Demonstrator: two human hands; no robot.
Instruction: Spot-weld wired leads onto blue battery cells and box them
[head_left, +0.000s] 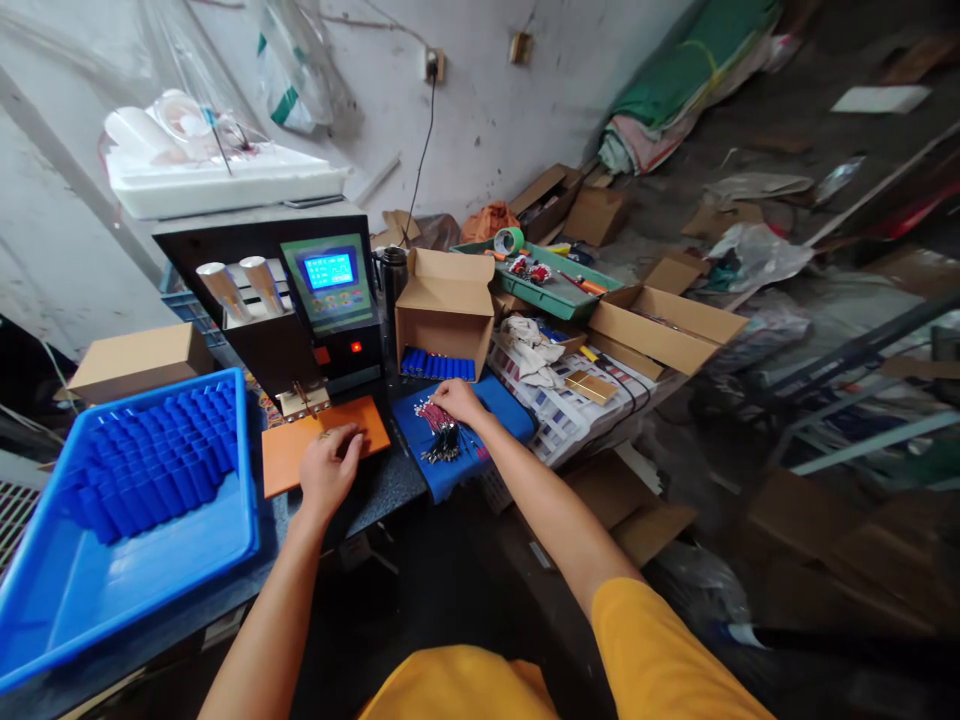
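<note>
left hand (331,466) over orange board (283,462), grip hidden, can't tell | right hand (459,402) at wire bundle (444,438), hold unclear

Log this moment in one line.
left hand: at orange board | right hand: at red-black wire bundle | machine screen: lit | blue tray: holds blue cylinders

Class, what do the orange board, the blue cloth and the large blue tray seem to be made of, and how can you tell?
Orange board: probably plastic or resin sheet, smooth-looking, flat and evenly coloured; which one stays open.
Blue cloth: likely fabric, matt, with soft, uneven edges.
Large blue tray: likely moulded plastic, with a soft sheen on its floor and an even blue colour.
</note>
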